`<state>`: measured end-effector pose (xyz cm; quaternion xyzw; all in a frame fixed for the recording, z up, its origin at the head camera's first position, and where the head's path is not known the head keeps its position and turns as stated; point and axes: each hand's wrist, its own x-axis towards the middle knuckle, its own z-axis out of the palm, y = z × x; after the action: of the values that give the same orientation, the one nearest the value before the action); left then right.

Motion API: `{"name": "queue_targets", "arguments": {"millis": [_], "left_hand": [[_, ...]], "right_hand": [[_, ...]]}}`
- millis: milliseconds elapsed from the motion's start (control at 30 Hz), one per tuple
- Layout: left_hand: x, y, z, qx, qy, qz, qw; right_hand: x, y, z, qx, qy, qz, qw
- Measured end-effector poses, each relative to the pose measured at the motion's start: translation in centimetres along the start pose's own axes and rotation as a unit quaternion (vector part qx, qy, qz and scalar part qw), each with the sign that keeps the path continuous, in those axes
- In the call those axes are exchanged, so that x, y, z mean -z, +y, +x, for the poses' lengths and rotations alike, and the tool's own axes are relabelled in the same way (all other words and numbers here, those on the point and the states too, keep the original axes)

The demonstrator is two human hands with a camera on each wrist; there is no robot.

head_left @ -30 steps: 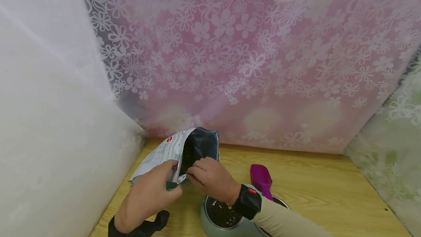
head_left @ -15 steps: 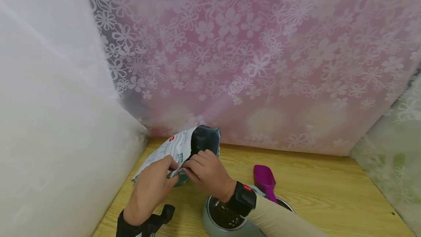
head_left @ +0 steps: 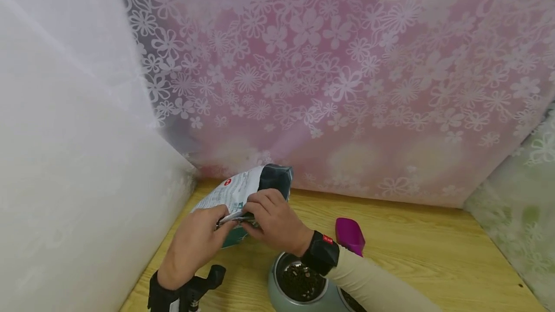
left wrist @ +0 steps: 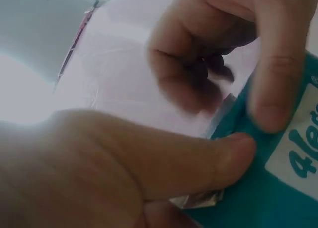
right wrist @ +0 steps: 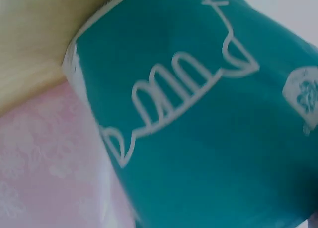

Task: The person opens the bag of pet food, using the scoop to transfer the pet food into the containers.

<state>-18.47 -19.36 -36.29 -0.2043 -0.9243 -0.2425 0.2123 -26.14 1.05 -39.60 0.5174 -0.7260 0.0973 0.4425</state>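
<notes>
A pouch bag (head_left: pixel 243 187), white with print on one face and teal on the other, leans at the back left of the table with its dark mouth partly gaping at the far end. My left hand (head_left: pixel 195 240) pinches the near end of the bag's rim between thumb and fingers. Farther along the same rim, my right hand (head_left: pixel 275 220) also pinches, pressing the two sides together. In the left wrist view, the left thumb (left wrist: pixel 198 163) lies against the teal face. Teal film with a white line drawing fills much of the right wrist view, where the bag (right wrist: pixel 189 138) hides the fingers.
A grey-green double bowl (head_left: pixel 277 290) with metal inserts stands below the right forearm, dark bits inside it. Behind it lies a magenta scoop (head_left: pixel 350 235), its handle hidden by the sleeve. White sheeting (head_left: pixel 86 158) rises on the left, pink floral sheeting (head_left: pixel 303 85) behind.
Both hands have brought the near part of the bag's rim together, so the mouth is narrower. The right hand has moved slightly up and away along the rim.
</notes>
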Motion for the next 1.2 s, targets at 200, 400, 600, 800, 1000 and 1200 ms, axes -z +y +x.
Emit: {"name": "queue_targets", "arguments": {"millis": [200,400,600,800,1000,1200], "left_hand": [[-0.2,-0.5,0.2,0.005,-0.015,-0.008,0.9998],[0.1,-0.6,0.1,0.024,-0.023,-0.005,0.9994],[-0.2,-0.1,0.5,0.030,0.002,0.008,0.9995],[-0.7,-0.1,1.0,0.006,0.051,0.035,0.9981],[-0.5,-0.2,0.9,-0.004,0.053,0.032,0.9981],[0.2,-0.2,0.2,0.031,0.028,0.017,0.9990]], "right_hand": [[0.4,1.6,0.2,0.037,-0.044,0.009,0.998],[0.4,1.8,1.0,0.061,-0.070,0.018,0.996],[0.2,2.2,1.5,0.044,-0.093,0.073,0.992],[0.1,2.4,1.9,0.034,-0.088,0.108,0.990],[0.3,2.7,2.0,0.056,-0.094,0.108,0.988],[0.7,3.6,1.9,0.082,-0.104,0.088,0.987]]}}
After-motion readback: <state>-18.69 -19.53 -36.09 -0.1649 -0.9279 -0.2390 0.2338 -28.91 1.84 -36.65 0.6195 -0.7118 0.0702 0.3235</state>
